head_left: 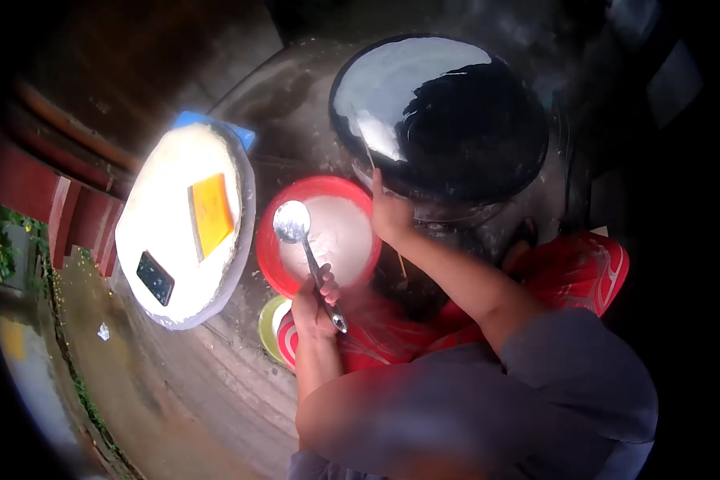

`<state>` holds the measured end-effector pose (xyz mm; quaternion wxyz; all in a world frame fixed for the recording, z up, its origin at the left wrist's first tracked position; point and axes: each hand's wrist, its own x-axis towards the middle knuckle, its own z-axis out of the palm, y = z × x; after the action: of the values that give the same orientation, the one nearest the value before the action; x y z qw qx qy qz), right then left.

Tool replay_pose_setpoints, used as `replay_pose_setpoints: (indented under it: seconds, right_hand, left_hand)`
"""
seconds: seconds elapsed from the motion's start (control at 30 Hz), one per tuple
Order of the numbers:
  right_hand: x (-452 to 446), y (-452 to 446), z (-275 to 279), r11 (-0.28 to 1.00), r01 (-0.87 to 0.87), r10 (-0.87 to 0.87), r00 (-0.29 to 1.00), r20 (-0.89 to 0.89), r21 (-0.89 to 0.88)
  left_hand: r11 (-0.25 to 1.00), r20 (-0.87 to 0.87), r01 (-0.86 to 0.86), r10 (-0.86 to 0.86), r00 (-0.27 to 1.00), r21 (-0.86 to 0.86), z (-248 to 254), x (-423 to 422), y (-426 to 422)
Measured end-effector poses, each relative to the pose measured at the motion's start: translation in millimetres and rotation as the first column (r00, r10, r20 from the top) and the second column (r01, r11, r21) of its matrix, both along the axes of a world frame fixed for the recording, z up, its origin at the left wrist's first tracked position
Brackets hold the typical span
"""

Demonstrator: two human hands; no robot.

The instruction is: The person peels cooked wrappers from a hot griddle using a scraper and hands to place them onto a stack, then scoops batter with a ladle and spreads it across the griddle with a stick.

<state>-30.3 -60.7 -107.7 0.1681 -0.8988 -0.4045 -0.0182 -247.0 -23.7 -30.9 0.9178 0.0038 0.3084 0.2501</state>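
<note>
My left hand (316,302) is closed around the handle of a metal ladle (293,224), whose whitish bowl is over a red basin (274,268). White batter (346,228) fills much of the basin. My right hand (392,216) grips a thin stick (366,144) that reaches up to the near-left edge of a large round black griddle (480,132). A white layer of batter (412,68) covers the griddle's upper left part, with a ragged border against the bare black surface.
On the left is a round pale stack or stand (164,212) bearing a yellow-orange packet or booklet (210,212) and a phone (155,278). Something blue (240,136) shows behind it. A yellow-green container (270,328) stands below the basin. Red patterned cloth (384,332) covers my legs.
</note>
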Motion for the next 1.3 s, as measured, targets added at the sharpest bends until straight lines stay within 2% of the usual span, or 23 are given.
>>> replay_pose_setpoints:
  seconds: [0.07,0.1,0.2,0.23,0.27,0.33,0.4,0.43,0.53,0.57,0.6,0.67,0.73,0.8,0.83,0.93,0.97,1.0,1.07,1.13,1.17,1.2,1.3]
  right_hand:
    - [1,-27,31,0.996,0.082,-0.084,0.952,-0.293,-0.021]
    - [-5,-50,52,0.992,0.105,-0.124,0.916,-0.38,-0.071]
    - [-34,-97,81,0.994,0.092,-0.107,0.871,-0.479,-0.055]
    - [-39,-90,73,0.998,0.064,-0.067,0.913,-0.403,-0.022]
    - [-36,-73,60,0.997,0.047,-0.068,0.931,-0.36,-0.067]
    - [-22,-36,0,0.993,0.053,-0.047,0.997,-0.057,0.108]
    - [-5,-40,32,0.988,0.116,-0.143,0.941,-0.307,-0.102]
    - [-6,-57,30,0.99,0.142,-0.137,0.953,-0.27,0.001]
    - [-24,-117,55,0.988,0.149,-0.127,0.926,-0.356,0.034]
    - [-33,-122,72,0.99,0.129,-0.142,0.892,-0.43,-0.06]
    - [-39,-118,59,0.993,0.12,-0.106,0.902,-0.418,0.008]
    - [-33,-94,38,0.998,0.008,-0.029,0.947,-0.32,-0.067]
    - [-16,-84,29,0.998,0.041,-0.055,0.951,-0.306,-0.053]
    - [2,-103,30,0.985,0.151,-0.168,0.944,-0.283,-0.081]
    - [2,-122,35,0.986,0.163,-0.161,0.943,-0.29,-0.018]
    - [-15,-153,57,0.986,0.16,-0.164,0.916,-0.366,-0.041]
    - [-17,-147,41,0.992,0.118,-0.124,0.953,-0.275,-0.039]
    - [-15,-136,43,0.99,0.022,-0.066,0.945,-0.319,-0.14]
    - [-8,-126,22,0.997,-0.015,0.001,0.98,-0.197,-0.07]
    - [12,-140,21,0.988,0.155,-0.153,0.97,-0.191,-0.002]
    - [21,-155,20,0.98,0.195,-0.197,0.965,-0.174,-0.028]
    - [23,-172,41,0.977,0.194,-0.21,0.941,-0.265,-0.085]
    - [16,-190,49,0.974,0.203,-0.22,0.953,-0.21,-0.102]
  left_hand:
    - [1.0,-0.006,0.015,-0.015,1.0,0.018,1,-1,-1]
    - [1.0,0.004,0.023,-0.023,1.0,0.016,0,0,-1]
    - [1.0,-0.024,0.017,-0.016,1.0,0.004,-2,-1,1]
    - [1.0,-0.033,0.016,-0.015,0.999,0.025,-2,0,0]
    - [0.999,-0.045,0.016,-0.013,0.999,0.05,-2,1,0]
    - [0.999,-0.048,0.021,-0.019,0.999,0.035,2,2,-2]
    - [0.999,-0.046,0.037,-0.037,0.998,0.0,5,1,-1]
    - [0.999,-0.046,0.047,-0.047,0.998,-0.009,2,0,-1]
    - [0.999,-0.003,0.048,-0.048,0.999,0.01,-7,-3,3]
    - [0.998,-0.011,0.046,-0.046,0.999,0.033,-7,-3,3]
    - [0.998,-0.015,0.047,-0.047,0.999,0.03,-6,-1,1]
    - [0.998,-0.069,0.053,-0.052,0.996,0.017,4,4,-2]
    - [0.999,-0.112,0.048,-0.045,0.993,0.024,13,9,-5]
    - [0.997,-0.158,0.053,-0.045,0.986,0.047,18,10,-7]
    - [0.997,-0.155,0.06,-0.052,0.987,0.048,15,9,-5]
    - [0.994,-0.109,0.105,-0.1,0.989,0.04,7,6,0]
    - [0.996,-0.116,0.089,-0.086,0.989,0.025,7,8,0]
    - [0.997,-0.124,0.071,-0.069,0.99,0.01,8,9,0]
    - [0.997,-0.141,0.071,-0.068,0.988,0.016,8,12,-2]
    - [0.995,-0.12,0.101,-0.098,0.988,0.017,11,14,-1]
    - [0.995,-0.165,0.09,-0.082,0.983,0.038,15,17,-3]
    - [0.995,-0.159,0.096,-0.089,0.983,0.039,13,17,-2]
    - [0.992,-0.061,0.124,-0.125,0.99,-0.017,0,12,5]
